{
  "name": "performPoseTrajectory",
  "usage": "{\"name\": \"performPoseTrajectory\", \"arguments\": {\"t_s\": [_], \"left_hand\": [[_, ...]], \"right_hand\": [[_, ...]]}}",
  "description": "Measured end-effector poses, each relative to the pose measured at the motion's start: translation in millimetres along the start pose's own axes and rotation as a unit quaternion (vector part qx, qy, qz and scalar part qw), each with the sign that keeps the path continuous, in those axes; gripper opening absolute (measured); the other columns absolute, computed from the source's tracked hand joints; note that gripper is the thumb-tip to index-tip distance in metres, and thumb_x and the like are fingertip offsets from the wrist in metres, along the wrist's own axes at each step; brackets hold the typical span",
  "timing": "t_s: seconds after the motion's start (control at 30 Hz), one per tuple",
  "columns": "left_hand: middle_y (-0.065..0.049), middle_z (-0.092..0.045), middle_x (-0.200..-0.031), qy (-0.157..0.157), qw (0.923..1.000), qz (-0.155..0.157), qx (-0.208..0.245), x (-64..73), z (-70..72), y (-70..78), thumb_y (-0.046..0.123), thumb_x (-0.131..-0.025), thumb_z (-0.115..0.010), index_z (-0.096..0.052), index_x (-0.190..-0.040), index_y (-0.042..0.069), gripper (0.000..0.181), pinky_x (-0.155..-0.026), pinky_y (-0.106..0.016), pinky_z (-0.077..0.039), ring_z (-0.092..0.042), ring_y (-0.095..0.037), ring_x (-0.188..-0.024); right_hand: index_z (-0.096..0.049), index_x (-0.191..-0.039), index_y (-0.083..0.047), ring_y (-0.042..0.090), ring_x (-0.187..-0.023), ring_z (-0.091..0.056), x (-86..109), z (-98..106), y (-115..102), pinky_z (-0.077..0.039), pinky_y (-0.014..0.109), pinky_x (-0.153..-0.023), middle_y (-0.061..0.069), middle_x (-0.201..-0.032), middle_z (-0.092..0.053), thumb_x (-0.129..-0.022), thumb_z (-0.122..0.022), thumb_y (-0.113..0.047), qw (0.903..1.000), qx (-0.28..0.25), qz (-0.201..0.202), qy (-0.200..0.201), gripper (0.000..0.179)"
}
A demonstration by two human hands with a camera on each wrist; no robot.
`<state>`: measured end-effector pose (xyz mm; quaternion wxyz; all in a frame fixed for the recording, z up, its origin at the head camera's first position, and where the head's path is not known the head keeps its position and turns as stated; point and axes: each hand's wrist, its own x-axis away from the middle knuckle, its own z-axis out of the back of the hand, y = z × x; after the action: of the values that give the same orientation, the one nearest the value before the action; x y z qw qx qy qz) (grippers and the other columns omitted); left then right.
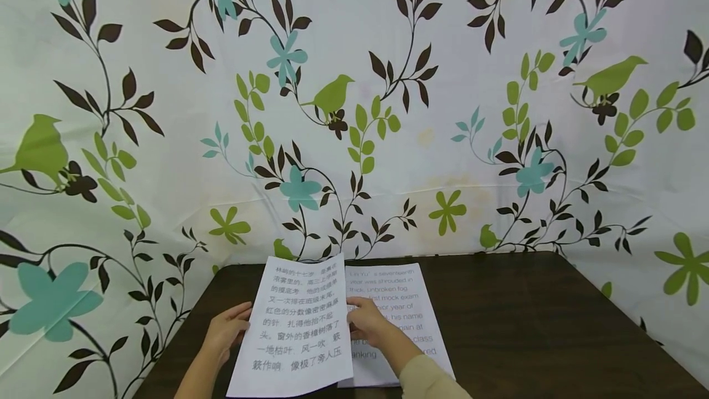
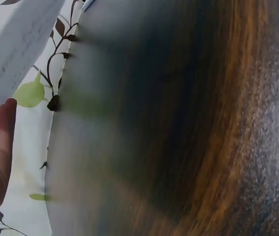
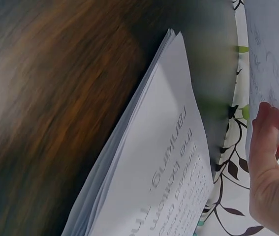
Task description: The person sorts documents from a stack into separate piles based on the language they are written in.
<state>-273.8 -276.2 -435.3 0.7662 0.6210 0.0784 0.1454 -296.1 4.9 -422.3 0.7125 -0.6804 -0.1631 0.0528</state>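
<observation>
A sheet of paper [image 1: 293, 331] printed with Chinese characters is raised and tilted above the table in the head view. My left hand [image 1: 226, 330] holds its left edge, and my right hand [image 1: 372, 324] pinches the right edge. In the left wrist view, the fingers of that hand [image 2: 0, 152] lie against the sheet's back [image 2: 18, 54]. The right wrist view shows finger and thumb of the other hand [image 3: 269, 177] at the sheet [image 3: 269, 64]. A stack of papers [image 1: 396, 282] with English print lies under my right forearm, partly covered by the raised sheet.
The dark wooden table [image 1: 532, 319] extends to both sides of the papers. Behind it hangs a white cloth [image 1: 399, 159] patterned with leaves, flowers and green birds. Several layered sheets show along the edge of the stack [image 3: 154, 128] in the right wrist view.
</observation>
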Motion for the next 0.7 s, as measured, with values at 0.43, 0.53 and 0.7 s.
{"name": "performPoseTrajectory", "arguments": {"t_s": [0.43, 0.53, 0.7], "left_hand": [[-0.028, -0.047, -0.112, 0.033, 0.9994, -0.008, 0.000, -6.7, 11.2, -11.4, -0.013, -0.071, -0.045, -0.044, -0.115, -0.016, 0.044, -0.058, -0.031, -0.045, -0.055, -0.023, -0.077], [-0.029, -0.049, -0.110, 0.042, 0.9990, -0.009, -0.007, -9.0, 13.4, -14.8, -0.013, -0.071, -0.045, -0.044, -0.114, -0.016, 0.043, -0.067, -0.035, -0.044, -0.053, -0.033, -0.088], [-0.029, -0.047, -0.112, 0.052, 0.9985, 0.000, -0.014, -11.6, 14.4, -18.8, -0.013, -0.073, -0.045, -0.045, -0.114, -0.016, 0.041, -0.071, -0.040, -0.042, -0.045, -0.042, -0.100]], "right_hand": [[-0.044, -0.120, 0.006, 0.021, -0.062, -0.055, -13.3, -35, 11, -0.048, 0.032, -0.054, 0.010, -0.077, -0.054, -0.069, -0.046, 0.011, 0.9994, 0.003, 0.004, 0.034, 0.051], [-0.044, -0.119, 0.007, 0.021, -0.063, -0.055, -15.9, -40, 14, -0.048, 0.032, -0.055, 0.010, -0.079, -0.054, -0.069, -0.045, 0.011, 0.9990, -0.003, 0.004, 0.044, 0.051], [-0.047, -0.115, 0.009, 0.018, -0.060, -0.056, -20.2, -45, 19, -0.049, 0.031, -0.053, 0.009, -0.077, -0.054, -0.069, -0.045, 0.011, 0.9959, 0.013, 0.012, 0.088, 0.046]]}}
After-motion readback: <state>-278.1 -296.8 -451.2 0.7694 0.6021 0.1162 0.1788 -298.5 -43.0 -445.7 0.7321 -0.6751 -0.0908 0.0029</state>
